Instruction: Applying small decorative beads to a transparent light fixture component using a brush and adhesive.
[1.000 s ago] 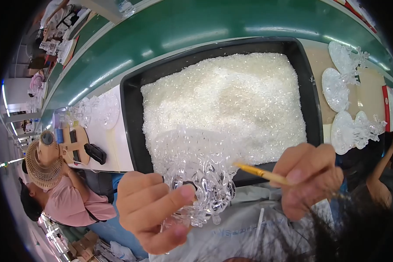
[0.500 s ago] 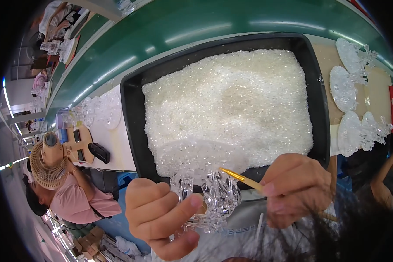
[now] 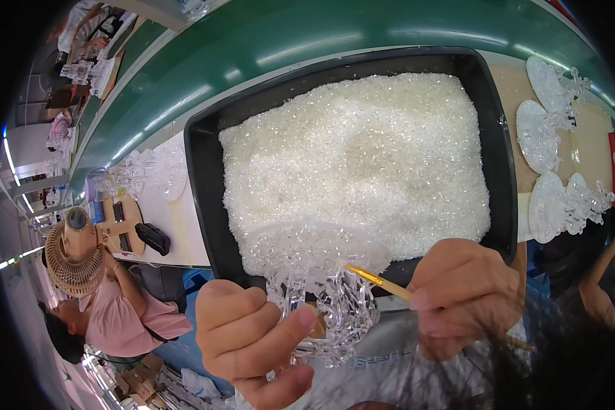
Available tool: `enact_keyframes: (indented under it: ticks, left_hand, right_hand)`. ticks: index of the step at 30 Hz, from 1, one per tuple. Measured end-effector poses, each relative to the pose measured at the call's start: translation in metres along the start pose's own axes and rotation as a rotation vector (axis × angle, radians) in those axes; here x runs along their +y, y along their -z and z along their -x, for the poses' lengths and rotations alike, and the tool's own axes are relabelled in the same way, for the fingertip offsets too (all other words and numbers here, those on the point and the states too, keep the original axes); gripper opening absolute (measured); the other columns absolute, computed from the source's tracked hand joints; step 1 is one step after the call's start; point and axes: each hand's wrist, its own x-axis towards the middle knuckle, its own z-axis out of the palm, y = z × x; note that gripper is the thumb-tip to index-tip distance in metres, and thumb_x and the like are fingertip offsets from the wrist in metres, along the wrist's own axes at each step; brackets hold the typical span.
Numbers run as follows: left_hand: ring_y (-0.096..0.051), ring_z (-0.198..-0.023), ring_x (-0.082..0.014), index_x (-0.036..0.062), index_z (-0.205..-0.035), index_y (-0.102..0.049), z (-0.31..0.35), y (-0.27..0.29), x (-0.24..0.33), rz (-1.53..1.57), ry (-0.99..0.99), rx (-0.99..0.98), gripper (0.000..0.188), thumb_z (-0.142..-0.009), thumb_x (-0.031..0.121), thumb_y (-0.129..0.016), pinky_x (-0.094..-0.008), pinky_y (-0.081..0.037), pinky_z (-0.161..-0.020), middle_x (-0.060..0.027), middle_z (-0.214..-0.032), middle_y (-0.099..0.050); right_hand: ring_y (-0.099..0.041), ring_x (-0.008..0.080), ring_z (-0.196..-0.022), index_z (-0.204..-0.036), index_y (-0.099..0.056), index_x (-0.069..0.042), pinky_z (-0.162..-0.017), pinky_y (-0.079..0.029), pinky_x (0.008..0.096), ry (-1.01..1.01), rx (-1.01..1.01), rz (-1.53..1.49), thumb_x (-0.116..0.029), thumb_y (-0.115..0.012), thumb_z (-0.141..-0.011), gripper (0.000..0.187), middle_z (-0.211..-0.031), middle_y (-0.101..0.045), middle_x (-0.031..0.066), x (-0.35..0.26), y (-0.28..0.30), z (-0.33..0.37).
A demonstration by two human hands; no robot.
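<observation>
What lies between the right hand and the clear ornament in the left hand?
In the head view, a slim brush lies there, held by the right hand, pointing toward the clear ornament.

There are 2 near hands (image 3: 236, 328) (image 3: 463, 294), 1 brush (image 3: 383, 281), 1 black tray (image 3: 500, 171) and 1 fan (image 3: 74, 263).

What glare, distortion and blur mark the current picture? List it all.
Head view: white streaks glare off the green surface; head view: the black tray's edges bow and the corners go black; head view: highlights clutter the clear piece, blending it into the white flakes; head view: hair strands, lower right, look soft.
</observation>
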Motion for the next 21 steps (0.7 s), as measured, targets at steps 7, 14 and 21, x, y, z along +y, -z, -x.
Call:
enact_keyframes:
  ticks: [7, 14, 21]
  left_hand:
    - [-0.053, -0.058, -0.0239, 0.0024, -0.119, -0.057, 0.000, -0.026, -0.021, -0.021, -0.162, 0.244, 0.047, -0.079, 0.026, -0.066, -0.0363, -0.040, -0.054, -0.0162, -0.085, -0.066]
    - [-0.050, -0.049, -0.0124, -0.0013, -0.116, -0.053, -0.012, -0.050, -0.039, -0.003, -0.070, 0.930, 0.036, -0.092, 0.024, -0.063, -0.0217, -0.037, -0.045, -0.0219, -0.088, -0.070]
    - [-0.048, -0.052, -0.0048, -0.0098, -0.117, -0.059, -0.029, -0.053, -0.046, 0.183, 0.194, 1.234, 0.040, -0.097, 0.026, -0.060, -0.0170, -0.034, -0.047, -0.0178, -0.089, -0.071]
  right_hand:
    - [-0.061, 0.0230, -0.056, -0.079, -0.065, -0.002, -0.045, -0.050, 0.0299, -0.010, -0.116, 0.001, 0.000, -0.079, -0.065, 0.020, -0.085, -0.066, 0.0174, -0.002, 0.016, 0.003]
    - [-0.057, 0.0224, -0.059, -0.097, -0.061, -0.005, -0.047, -0.049, 0.0297, -0.011, 0.076, -0.095, 0.005, -0.078, -0.068, 0.035, -0.099, -0.061, 0.0190, -0.013, 0.015, 0.014]
    - [-0.052, 0.0200, -0.061, -0.088, -0.059, -0.013, -0.043, -0.038, 0.0298, -0.029, -0.014, 0.026, 0.004, -0.073, -0.070, 0.028, -0.086, -0.058, 0.0126, -0.008, 0.004, 0.016]
